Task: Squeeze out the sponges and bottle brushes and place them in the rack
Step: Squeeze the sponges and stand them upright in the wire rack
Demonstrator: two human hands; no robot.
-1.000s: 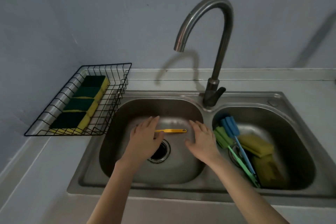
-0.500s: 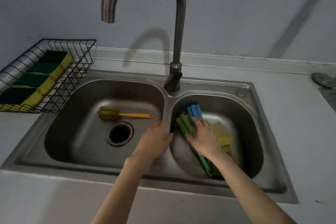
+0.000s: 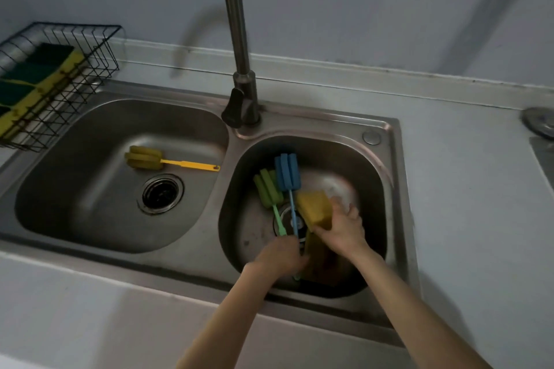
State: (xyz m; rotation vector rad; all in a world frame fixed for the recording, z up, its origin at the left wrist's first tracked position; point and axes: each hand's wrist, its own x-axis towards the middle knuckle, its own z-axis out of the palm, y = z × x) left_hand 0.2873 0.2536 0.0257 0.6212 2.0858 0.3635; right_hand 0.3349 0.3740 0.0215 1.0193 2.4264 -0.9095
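While no writing shows | right hand (image 3: 341, 231) grips yellow sponge (image 3: 314, 207) | left hand (image 3: 281, 257) closed on brush handles (image 3: 287, 228)

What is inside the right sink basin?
In the right sink basin: a green brush, a blue brush, a yellow sponge in the right hand. The left hand hides the handle ends.
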